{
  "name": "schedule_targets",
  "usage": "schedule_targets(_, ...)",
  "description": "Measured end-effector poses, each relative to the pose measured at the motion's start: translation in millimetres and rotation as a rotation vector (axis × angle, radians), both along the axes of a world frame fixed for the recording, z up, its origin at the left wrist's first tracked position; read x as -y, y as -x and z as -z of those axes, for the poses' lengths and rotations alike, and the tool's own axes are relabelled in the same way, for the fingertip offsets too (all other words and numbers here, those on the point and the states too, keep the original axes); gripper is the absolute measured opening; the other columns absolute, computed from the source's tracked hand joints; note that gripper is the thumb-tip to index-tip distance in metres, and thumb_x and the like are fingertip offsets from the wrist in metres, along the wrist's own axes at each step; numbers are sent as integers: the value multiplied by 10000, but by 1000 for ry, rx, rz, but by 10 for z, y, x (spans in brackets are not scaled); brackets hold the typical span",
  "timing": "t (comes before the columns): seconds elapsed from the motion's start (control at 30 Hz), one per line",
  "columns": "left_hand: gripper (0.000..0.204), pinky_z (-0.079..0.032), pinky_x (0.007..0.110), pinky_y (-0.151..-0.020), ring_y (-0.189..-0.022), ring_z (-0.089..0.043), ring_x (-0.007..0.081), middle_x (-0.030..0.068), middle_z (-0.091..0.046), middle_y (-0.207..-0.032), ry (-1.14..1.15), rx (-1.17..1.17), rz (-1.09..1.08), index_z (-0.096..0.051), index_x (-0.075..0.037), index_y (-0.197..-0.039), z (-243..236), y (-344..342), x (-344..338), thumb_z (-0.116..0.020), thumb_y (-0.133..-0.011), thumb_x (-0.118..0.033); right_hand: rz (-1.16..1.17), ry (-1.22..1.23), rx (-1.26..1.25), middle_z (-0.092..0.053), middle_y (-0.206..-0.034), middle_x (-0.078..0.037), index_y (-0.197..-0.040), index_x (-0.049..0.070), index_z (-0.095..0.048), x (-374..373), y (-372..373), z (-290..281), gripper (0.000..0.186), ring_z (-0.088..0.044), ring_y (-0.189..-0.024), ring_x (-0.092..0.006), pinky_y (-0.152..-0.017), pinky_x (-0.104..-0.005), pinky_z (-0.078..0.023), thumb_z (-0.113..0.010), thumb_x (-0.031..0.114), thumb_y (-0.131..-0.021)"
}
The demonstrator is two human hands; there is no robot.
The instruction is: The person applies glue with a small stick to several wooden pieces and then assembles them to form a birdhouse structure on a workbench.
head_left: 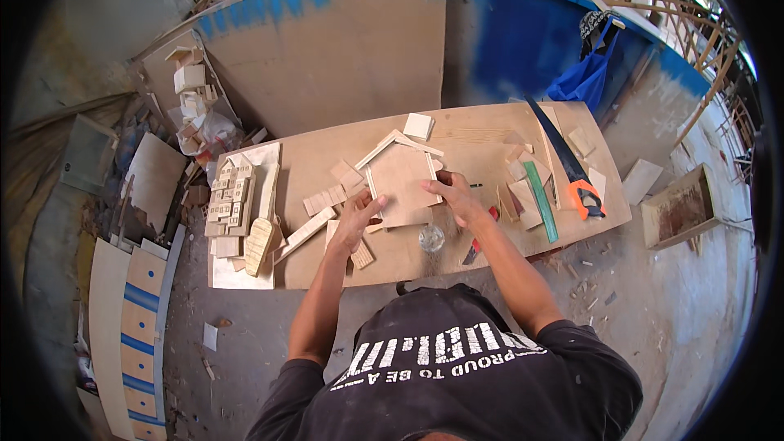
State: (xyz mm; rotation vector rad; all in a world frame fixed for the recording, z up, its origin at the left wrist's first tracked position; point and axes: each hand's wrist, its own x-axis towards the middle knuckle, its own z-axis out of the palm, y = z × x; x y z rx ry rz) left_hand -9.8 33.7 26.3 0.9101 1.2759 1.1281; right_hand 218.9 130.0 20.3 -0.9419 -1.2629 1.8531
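A small house-shaped wooden panel [400, 180] with pale strips along its sloping roof edges is held over the workbench. My left hand [357, 219] grips its lower left side, the thumb lying on the front face. On the opposite side my right hand [457, 196] holds the right edge, thumb also on the face. The fingers behind the panel are partly hidden. Just below it stands a clear glass jar [430, 238]. A red-handled tool [474, 247] lies beside my right forearm. Wooden strips [309, 233] and a slatted piece [325, 199] lie near my left hand.
A handsaw [563, 147] with an orange handle and a green strip [540, 202] lie at right among wood offcuts [523, 165]. Stacked wooden pieces [232, 196] occupy the bench's left end. A tall panel [343, 49] stands behind; an open box [678, 206] sits at right.
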Motion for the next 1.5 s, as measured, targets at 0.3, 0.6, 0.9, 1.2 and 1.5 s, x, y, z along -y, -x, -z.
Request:
schedule_targets(0.3,819,-442,499,-1049,-1376,-436,255,73,-442,-1510,-434,-270,-87,-491,-50,-1425,-456,479,-9,-812,-796,-465,43,-152,44,-668,-912,-38,-978,-22,-689,179,-49,11,407,-573,-850,-106,-766,-271,-463,-803,334,-816)
schedule_targets(0.6,690,-431,368,-1084,-1281,-538,202,69,-549,-1405,-385,-205,149,-602,-48,-1330,-462,251,-149,-909,-717,-128,72,-84,-32,-689,-898,-45,-1000,-39,-690,452,27,96,385,-595,-819,-107,-733,-278,-465,-841,243,-785)
schedule_targets(0.9,660,-392,348,-1110,-1314,-497,178,61,-521,-1393,-358,-126,173,-628,-49,-1306,-264,160,-43,-908,-712,-108,92,-40,-80,-703,-979,-81,-1091,-54,-665,657,-63,236,417,-633,-882,-132,-808,-298,-495,-828,196,-800)
schedule_targets(1.2,974,-498,344,-1016,-1327,-476,209,93,-423,-1461,-357,192,67,-339,-155,-1460,0,3,216,-896,-674,-9,83,11,-112,-687,-1093,-93,-1173,-46,-625,764,-214,175,489,-645,-992,-146,-916,-320,-507,-828,196,-800)
schedule_targets(1.5,841,-508,387,-1034,-1279,-512,219,81,-508,-1364,-194,422,82,-378,-154,-1382,8,-175,435,-851,-714,40,101,10,39,-691,-1017,-95,-1127,-66,-623,981,-312,99,502,-632,-925,-144,-846,-294,-494,-818,269,-808)
